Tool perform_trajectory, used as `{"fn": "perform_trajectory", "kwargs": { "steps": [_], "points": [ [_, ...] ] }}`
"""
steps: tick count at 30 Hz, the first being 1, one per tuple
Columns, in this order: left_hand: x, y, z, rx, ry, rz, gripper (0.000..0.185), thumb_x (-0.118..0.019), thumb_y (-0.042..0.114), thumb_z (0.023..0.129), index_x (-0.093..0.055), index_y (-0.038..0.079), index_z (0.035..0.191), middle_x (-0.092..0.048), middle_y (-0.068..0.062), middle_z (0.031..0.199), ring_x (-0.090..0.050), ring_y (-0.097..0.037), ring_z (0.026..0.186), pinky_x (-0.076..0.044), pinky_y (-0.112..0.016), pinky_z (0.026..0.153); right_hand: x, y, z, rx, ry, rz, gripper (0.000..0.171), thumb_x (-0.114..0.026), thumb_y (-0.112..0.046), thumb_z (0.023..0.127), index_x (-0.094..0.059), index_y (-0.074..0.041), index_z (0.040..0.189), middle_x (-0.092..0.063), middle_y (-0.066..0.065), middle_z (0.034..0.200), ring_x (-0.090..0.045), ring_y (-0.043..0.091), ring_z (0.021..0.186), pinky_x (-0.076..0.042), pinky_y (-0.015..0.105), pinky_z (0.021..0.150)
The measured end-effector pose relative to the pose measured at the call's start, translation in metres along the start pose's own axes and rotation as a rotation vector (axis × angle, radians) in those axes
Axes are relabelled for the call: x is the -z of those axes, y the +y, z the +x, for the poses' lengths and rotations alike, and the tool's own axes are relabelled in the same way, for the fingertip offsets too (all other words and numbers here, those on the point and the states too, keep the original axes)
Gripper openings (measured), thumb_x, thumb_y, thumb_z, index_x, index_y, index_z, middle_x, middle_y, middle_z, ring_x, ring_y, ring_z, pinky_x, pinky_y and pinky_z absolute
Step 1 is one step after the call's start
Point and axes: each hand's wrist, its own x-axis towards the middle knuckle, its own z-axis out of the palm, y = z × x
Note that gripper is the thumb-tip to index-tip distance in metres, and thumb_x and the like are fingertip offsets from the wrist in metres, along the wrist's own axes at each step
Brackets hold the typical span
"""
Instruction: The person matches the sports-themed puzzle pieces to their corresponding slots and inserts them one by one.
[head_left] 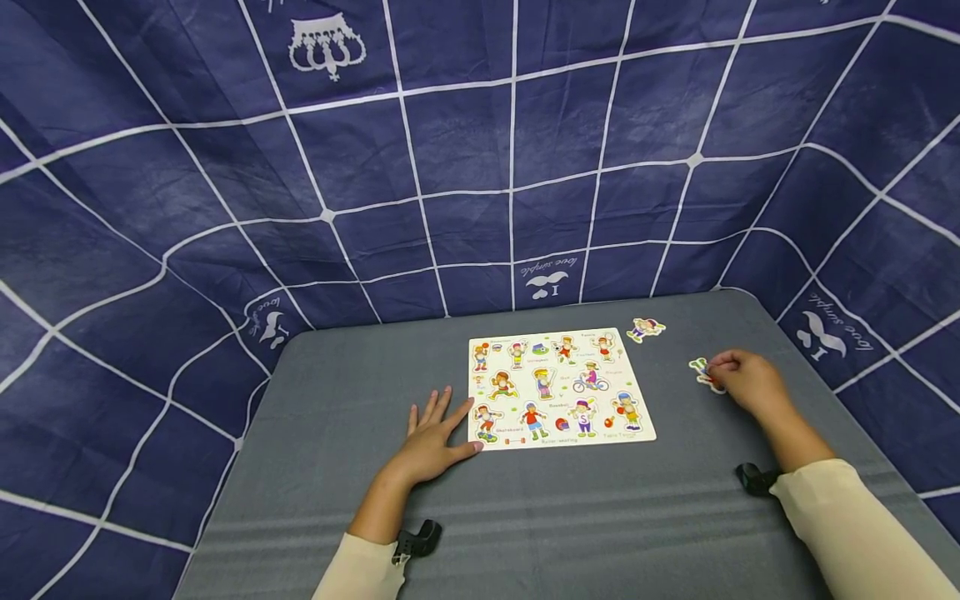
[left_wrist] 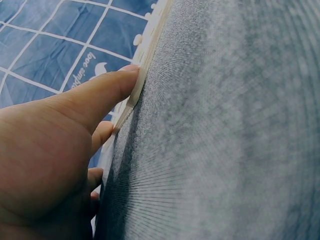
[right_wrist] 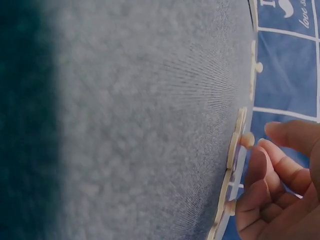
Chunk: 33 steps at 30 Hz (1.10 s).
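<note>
Fingers spread, my left hand [head_left: 429,446] lies at the left edge of a wooden puzzle board [head_left: 562,390] with cartoon sports figures. Its thumb and index fingertip touch the board's edge, and the left wrist view shows the thumb [left_wrist: 107,90] over the rim. My right hand [head_left: 750,383] is over a figure-shaped puzzle piece [head_left: 699,365] on the table, partly covering it. In the right wrist view a round wooden knob [right_wrist: 247,140] stands just past the slightly parted thumb and index fingertips. Another knob [right_wrist: 230,207] is beside the lower, curled fingers.
Beyond the board's top right corner lies another figure puzzle piece [head_left: 647,329]. Grey cloth covers the table [head_left: 360,400]. A dark blue gridded curtain [head_left: 457,150] rises behind it and at both sides. Black wrist cameras [head_left: 753,479] sit by both cream sleeves.
</note>
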Motion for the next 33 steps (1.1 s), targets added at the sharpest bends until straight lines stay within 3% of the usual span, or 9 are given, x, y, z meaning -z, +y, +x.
{"fn": "perform_trajectory", "kwargs": {
  "steps": [18, 33],
  "points": [
    [0.0010, 0.0007, 0.0024, -0.001, -0.004, 0.002, 0.081, -0.064, 0.063, 0.091, -0.032, 0.034, 0.159, -0.007, -0.009, 0.172, 0.003, -0.033, 0.160, 0.009, -0.065, 0.123, 0.0005, 0.0009, 0.0086, -0.036, -0.078, -0.080, 0.022, -0.066, -0.019, 0.092, -0.064, 0.000, 0.083, -0.068, 0.003, 0.069, -0.050, 0.012, 0.059, -0.036, 0.028, 0.053],
    [0.0000, 0.0005, 0.0010, -0.001, -0.009, -0.002, 0.081, -0.064, 0.062, 0.091, -0.032, 0.034, 0.159, -0.008, -0.010, 0.172, 0.003, -0.033, 0.160, 0.009, -0.065, 0.123, -0.0005, -0.0005, 0.0071, -0.040, -0.025, -0.043, 0.018, -0.063, -0.017, 0.093, -0.066, 0.000, 0.088, -0.067, -0.001, 0.068, -0.048, 0.008, 0.056, -0.036, 0.027, 0.052]
  ]
}}
